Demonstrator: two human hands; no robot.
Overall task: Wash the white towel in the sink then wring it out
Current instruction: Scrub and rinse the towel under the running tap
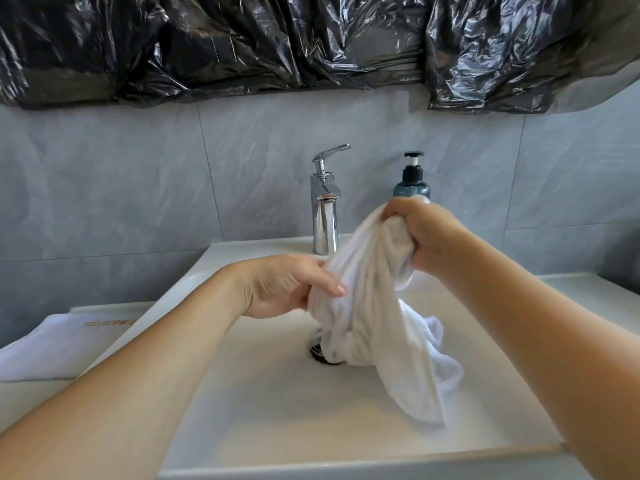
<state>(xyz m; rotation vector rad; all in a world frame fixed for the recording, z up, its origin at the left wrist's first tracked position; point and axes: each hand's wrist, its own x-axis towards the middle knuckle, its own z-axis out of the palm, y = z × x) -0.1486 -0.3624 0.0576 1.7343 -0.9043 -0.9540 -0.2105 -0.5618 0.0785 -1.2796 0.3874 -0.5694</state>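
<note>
Wringing looks to be the step in hand: the right hand (427, 233) clenches the top of the limp white terry towel (367, 299) while the left hand (287, 289) pinches its middle, over the white ceramic sink (263, 403). Each grip should tighten and twist in opposite directions (tail kept over the drain (320, 351)), working downward.

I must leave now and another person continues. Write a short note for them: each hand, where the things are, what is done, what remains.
Left hand: grips the lower part of the white towel.
Right hand: grips its bunched top, raised above the sink.
Towel hangs twisted, its tail over the drain.
Faucet: no water seen running.
Done: washing, I cannot confirm; wringing seems begun.
Left: finish wringing.
</note>
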